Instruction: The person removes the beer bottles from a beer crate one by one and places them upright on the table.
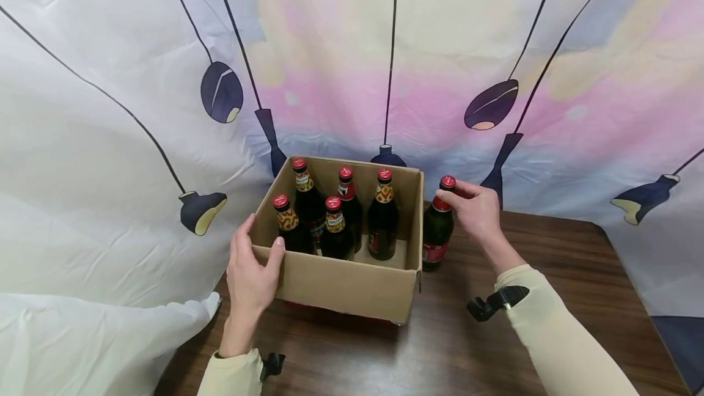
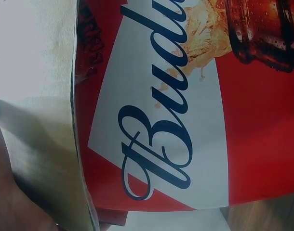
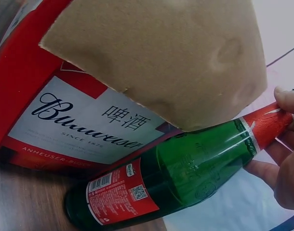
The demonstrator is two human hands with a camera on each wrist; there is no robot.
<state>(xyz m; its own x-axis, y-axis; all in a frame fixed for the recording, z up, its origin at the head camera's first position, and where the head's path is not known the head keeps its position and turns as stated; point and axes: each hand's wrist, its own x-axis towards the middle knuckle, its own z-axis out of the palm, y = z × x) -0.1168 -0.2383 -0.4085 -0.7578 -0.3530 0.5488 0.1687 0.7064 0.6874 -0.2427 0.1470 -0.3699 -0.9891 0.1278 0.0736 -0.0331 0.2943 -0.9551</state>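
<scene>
My right hand [image 1: 478,211] grips the neck of a green beer bottle [image 1: 437,232] with a red cap, upright just outside the right wall of a cardboard box [image 1: 352,283]. In the right wrist view the green bottle [image 3: 185,168] stands on the table close beside the red printed side of the box [image 3: 79,120]. My left hand [image 1: 253,274] holds the box's near left corner, thumb over the rim and fingers along the left flap. Inside the box several dark beer bottles [image 1: 382,219] with red caps stand upright, mostly toward the left and middle.
The box stands on a dark wooden table [image 1: 467,335], near a hanging cloth [image 1: 330,66] printed with lamps. White cloth [image 1: 99,341] drapes over the table's left side. The table's right edge lies beyond my right forearm.
</scene>
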